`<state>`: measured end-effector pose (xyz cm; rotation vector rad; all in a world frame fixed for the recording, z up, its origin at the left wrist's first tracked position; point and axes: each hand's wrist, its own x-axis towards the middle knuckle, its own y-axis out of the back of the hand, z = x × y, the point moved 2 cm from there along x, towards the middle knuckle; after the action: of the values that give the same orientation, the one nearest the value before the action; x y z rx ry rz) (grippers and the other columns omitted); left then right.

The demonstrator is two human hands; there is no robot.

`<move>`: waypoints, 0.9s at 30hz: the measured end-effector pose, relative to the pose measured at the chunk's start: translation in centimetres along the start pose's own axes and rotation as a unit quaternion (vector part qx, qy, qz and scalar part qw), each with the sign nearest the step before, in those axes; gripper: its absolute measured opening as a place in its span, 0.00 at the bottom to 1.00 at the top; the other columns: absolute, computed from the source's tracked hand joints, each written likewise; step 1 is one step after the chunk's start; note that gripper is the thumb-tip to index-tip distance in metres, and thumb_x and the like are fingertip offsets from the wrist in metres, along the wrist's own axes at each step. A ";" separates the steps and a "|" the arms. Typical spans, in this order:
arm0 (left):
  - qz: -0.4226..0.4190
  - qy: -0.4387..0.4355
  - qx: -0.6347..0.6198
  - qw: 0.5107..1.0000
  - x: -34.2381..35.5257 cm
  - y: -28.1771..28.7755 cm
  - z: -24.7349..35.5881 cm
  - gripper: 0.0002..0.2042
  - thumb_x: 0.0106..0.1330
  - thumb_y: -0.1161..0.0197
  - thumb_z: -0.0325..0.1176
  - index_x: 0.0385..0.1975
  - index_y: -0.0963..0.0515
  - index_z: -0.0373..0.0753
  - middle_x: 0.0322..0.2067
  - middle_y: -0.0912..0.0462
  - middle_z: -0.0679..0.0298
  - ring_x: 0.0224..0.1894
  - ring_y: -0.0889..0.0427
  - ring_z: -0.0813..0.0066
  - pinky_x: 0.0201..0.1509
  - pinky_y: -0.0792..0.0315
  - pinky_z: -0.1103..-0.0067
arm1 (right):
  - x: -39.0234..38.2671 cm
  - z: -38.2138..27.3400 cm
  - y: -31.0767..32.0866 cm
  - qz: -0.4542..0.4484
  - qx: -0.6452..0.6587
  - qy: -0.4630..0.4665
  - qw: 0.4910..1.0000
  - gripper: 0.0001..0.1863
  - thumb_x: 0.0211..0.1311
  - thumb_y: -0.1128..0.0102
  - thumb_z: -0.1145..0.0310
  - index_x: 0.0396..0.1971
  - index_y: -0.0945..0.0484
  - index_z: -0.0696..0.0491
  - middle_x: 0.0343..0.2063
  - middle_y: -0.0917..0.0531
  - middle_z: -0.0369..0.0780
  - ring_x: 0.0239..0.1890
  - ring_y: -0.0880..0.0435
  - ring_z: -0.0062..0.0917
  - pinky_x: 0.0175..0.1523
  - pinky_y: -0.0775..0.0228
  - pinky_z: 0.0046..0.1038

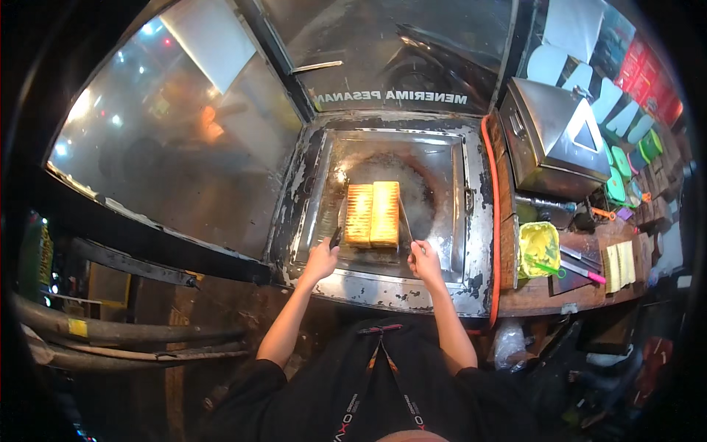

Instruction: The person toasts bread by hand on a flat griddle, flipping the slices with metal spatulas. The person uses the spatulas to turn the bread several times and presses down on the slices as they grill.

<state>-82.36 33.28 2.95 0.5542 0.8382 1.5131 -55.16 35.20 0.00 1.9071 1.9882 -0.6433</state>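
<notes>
Two toasted bread blocks (372, 214), golden with brown stripes, lie side by side on a flat metal griddle (434, 177). My left hand (322, 260) is closed round the dark handle of a metal spatula (336, 237), its blade beside the left side of the bread. On the other side, my right hand (424, 260) grips a second spatula (406, 230), its thin blade standing edge-on along the bread's right side. Whether the blades press on the bread I cannot tell. Both forearms reach in from the near edge.
Glass panels (398, 59) enclose the griddle's left and far sides. An orange hose (492, 221) runs down its right edge. On the right wooden counter stand a steel box (554, 144), a tub of yellow spread (538, 249), a pink-handled utensil (589, 274) and pale bread slices (618, 267).
</notes>
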 end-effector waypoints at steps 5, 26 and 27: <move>-0.033 0.062 -0.070 0.995 -2.7 1.2 1.3 0.12 0.61 0.47 0.33 0.38 0.31 0.32 0.24 0.24 0.42 0.33 0.24 0.42 0.36 0.32 0.60 | -3.3 1.3 3.1 0.032 0.034 0.002 0.999 0.14 0.63 0.51 0.60 0.44 0.33 0.52 0.18 0.27 0.34 0.12 0.35 0.14 0.14 0.48 0.17; 0.019 -0.023 -0.096 0.995 4.0 -1.8 0.9 0.13 0.58 0.48 0.29 0.37 0.35 0.25 0.22 0.25 0.38 0.30 0.24 0.42 0.36 0.30 0.58 | 2.0 0.3 -3.1 0.070 -0.020 0.033 0.997 0.13 0.64 0.52 0.60 0.43 0.35 0.50 0.18 0.29 0.35 0.11 0.35 0.16 0.12 0.50 0.16; 0.003 -0.008 -0.102 0.995 3.7 -1.5 0.6 0.13 0.58 0.48 0.29 0.38 0.35 0.25 0.23 0.25 0.38 0.31 0.23 0.42 0.36 0.30 0.58 | 2.0 0.2 -2.5 0.059 -0.005 0.029 0.998 0.13 0.64 0.52 0.60 0.43 0.34 0.50 0.19 0.29 0.35 0.11 0.36 0.16 0.11 0.50 0.16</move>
<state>-81.41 37.03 1.61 0.4179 0.6612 1.5755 -57.83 36.82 -0.91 2.0403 1.8918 -0.5530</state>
